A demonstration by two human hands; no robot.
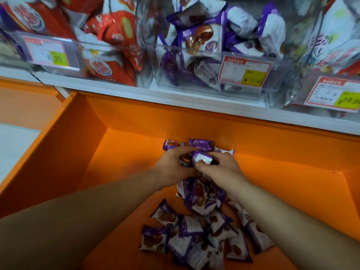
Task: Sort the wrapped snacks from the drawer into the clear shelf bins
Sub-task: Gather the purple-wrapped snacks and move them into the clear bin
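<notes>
Left forearm (pixel 83 215) and right forearm (pixel 288 221) come in bare from the bottom corners and meet mid-drawer. Left hand (pixel 171 165) and right hand (pixel 224 168) sit knuckle to knuckle, both grips closed on one top pack (pixel 202 158) in a purple-and-white wrapper. Right thumb is pressed on its near edge with the fingers wrapped over the far side; left fingers are curled in against its left end. Neither grip is spread. Fingertips are mostly buried in wrappers, so I cannot tell how many packs each hand has. Directly under the grip, between the wrists, is a bunch (pixel 198 193) of the same packs, crumpled together and touching both wrists; held or just lying there, cannot tell. On the near side of the grip, a loose pile (pixel 194 236) of the same packs lies overlapping on the floor of the orange drawer (pixel 81 145). Just beyond the grip, three packs (pixel 200 144) lie close to the drawer's far wall, right by the fingertips. Above and beyond the grip, a white shelf (pixel 116 88) carries clear bins. Middle bin (pixel 187 82) is straight ahead of the grip, full of matching purple-and-white packs, with a middle tag (pixel 245 72) on its front. Left bin (pixel 124 78) is up-left of the grip and holds red-and-white packs; its left tag (pixel 48 53) reads 8.80. Right bin (pixel 282 98) is up-right and holds white packs with red print, with a right tag (pixel 333 94). Bin row is motion-blurred and the other tag print is unreadable.
</notes>
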